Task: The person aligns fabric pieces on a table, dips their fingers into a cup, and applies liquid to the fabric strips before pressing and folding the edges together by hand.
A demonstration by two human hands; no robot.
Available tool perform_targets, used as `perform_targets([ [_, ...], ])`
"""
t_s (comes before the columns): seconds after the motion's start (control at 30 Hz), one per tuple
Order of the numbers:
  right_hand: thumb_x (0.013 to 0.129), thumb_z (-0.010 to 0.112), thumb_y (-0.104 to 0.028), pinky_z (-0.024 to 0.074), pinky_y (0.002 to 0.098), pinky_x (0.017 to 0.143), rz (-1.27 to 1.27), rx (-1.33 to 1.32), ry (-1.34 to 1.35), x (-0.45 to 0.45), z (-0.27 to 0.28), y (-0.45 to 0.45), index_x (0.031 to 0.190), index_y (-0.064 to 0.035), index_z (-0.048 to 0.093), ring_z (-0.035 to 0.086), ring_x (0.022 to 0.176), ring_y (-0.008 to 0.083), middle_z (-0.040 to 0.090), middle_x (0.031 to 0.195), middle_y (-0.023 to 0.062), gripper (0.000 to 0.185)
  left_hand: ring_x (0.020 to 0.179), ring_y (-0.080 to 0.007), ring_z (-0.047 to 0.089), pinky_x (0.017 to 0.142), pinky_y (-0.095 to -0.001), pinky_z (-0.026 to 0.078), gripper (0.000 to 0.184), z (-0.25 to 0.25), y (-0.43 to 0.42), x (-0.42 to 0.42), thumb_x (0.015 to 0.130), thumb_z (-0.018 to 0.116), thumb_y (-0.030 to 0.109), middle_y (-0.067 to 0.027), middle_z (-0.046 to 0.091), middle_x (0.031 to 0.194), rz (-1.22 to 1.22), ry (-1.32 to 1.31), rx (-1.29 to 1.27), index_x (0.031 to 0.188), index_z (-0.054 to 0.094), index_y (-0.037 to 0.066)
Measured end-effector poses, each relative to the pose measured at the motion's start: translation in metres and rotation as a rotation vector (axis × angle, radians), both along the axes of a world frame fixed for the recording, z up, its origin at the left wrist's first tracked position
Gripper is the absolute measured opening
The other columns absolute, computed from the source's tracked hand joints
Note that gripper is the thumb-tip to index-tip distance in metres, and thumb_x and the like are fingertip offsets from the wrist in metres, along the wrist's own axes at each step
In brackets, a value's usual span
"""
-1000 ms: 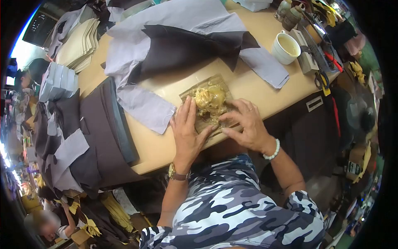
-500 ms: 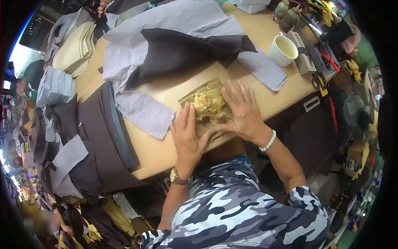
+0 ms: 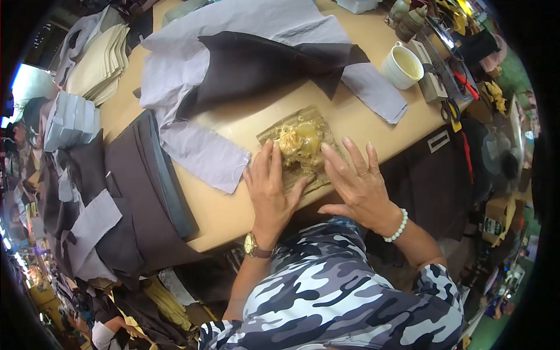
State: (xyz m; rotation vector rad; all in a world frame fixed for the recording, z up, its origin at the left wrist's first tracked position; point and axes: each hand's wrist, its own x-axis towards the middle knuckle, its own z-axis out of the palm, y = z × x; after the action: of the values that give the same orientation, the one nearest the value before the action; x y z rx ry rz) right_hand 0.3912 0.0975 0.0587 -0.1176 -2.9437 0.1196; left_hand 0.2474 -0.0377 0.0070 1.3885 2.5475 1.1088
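A yellowish, glossy lump (image 3: 300, 142) sits on a worn brownish board (image 3: 268, 136) near the table's front edge. My left hand (image 3: 271, 192) rests along the left side of the board, fingers apart, fingertips beside the lump and thumb over the board's lower part. To the right, my right hand (image 3: 359, 186) is spread, its index fingertip at the lump's right side and its thumb out past the table edge. Neither hand is closed round anything. Dark cloth (image 3: 251, 70) over light grey cloth (image 3: 204, 154) lies beyond the board.
A white cup (image 3: 402, 66) stands at the right, with scissors (image 3: 450, 111) by the table edge and bottles (image 3: 410, 24) behind. Stacked dark cloth (image 3: 137, 181) covers the left edge near white boxes (image 3: 71, 121). Part of another person shows at lower left.
My right hand has drawn back to the right, its thumb leaving the board and its fingers spreading. My left hand stays at the board's left side. The view has shifted slightly.
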Motion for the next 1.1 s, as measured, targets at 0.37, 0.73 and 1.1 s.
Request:
perform_targets([
  [0.37,0.101,0.033,-0.036,0.0431,0.0214,0.059,-0.145,-2.254,-0.144,-0.046,-0.014,-0.016,0.14,-0.001,0.034,0.051,0.064,0.0105,0.061,0.084,0.0111,0.052,0.128,-0.0348,0.035,0.105,-0.0517,0.024,0.079,-0.007,-0.002,-0.001,0.073,0.072,0.026,-0.0158,0.036,0.142,-0.013,-0.001,0.003,0.139,0.036,0.001],
  [0.73,0.098,0.028,-0.052,0.0394,0.0191,0.055,-0.053,-2.626,0.21,-0.008,-0.034,-0.026,0.148,-0.0051,0.016,0.046,0.061,0.0105,0.056,0.1,0.0128,0.069,0.128,-0.0341,0.036,0.103,-0.0537,0.025,0.08,-0.002,-0.001,0.0,0.073,0.074,0.028,-0.0153,0.036,0.142,-0.01,-0.02,-0.002,0.139,0.036,0.001],
  [1.1,0.089,0.056,-0.042,0.0465,0.0354,0.048,-0.216,-0.412,0.024,-0.056,-0.003,-0.025,0.145,-0.0096,0.031,0.06,0.051,0.0245,0.059,0.058,0.0131,0.069,0.128,-0.0343,0.038,0.104,-0.0474,0.027,0.079,-0.006,-0.003,-0.002,0.07,0.073,0.027,-0.0169,0.038,0.142,0.001,0.034,-0.016,0.138,0.04,0.002],
])
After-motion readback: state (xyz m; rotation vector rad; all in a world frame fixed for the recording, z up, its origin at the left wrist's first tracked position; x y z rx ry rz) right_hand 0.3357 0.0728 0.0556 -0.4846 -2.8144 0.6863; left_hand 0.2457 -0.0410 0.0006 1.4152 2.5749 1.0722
